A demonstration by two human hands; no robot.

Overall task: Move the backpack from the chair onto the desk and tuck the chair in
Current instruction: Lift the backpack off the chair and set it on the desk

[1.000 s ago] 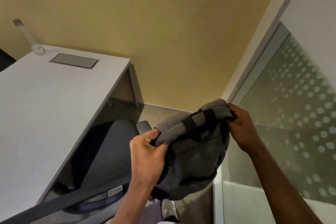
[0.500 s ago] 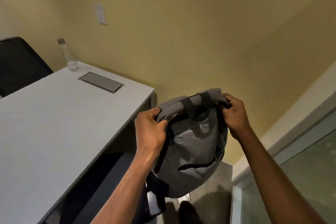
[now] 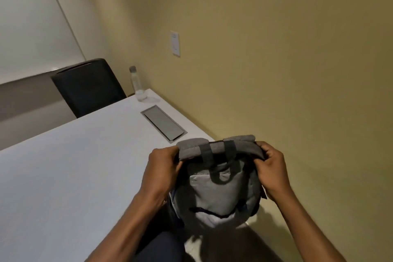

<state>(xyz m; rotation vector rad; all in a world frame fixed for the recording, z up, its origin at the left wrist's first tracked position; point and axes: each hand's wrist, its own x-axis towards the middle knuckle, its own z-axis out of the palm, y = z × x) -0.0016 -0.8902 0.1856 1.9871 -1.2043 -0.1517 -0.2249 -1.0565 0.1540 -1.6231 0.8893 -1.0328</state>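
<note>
2 hands (image 3: 163, 168) (image 3: 271, 168) around soft grey backpack (image 3: 217, 189)

White desk (image 3: 63, 176): clear water bottle (image 3: 137, 85) upright at far corner, grey cable-port cover (image 3: 163, 122) set flush just beside it.

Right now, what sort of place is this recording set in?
Probably a small office or meeting room: a white desk with a built-in cable hatch, a black chair across it, and a whiteboard-like panel on the wall. A water bottle stands on the desk.
</note>
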